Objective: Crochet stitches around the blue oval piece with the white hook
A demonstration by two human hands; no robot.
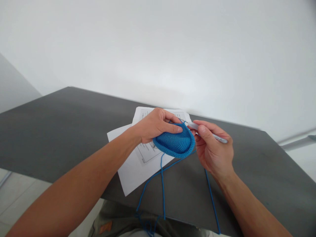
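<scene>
My left hand (pixel 160 123) pinches the top edge of a blue crochet piece (pixel 171 141), a round, shallow cup with rings of stitches and a raised rim. Its thumb lies on the near side and the fingers are behind. In my right hand (pixel 213 144) is a crochet hook (pixel 195 125) with a pale, thick handle. The hook's thin metal shaft points left to the top edge of the piece, where a loop of yarn stands up. Whether the tip is inside a stitch I cannot tell. Blue yarn (pixel 163 187) hangs below the piece and a strand runs down from my right hand.
Printed paper sheets (pixel 128 177) lie overlapping on the dark grey table (pixel 74 131) under my hands. A white wall (pixel 158 49) rises behind the table. Loose yarn trails over the near table edge onto my lap (pixel 116 220).
</scene>
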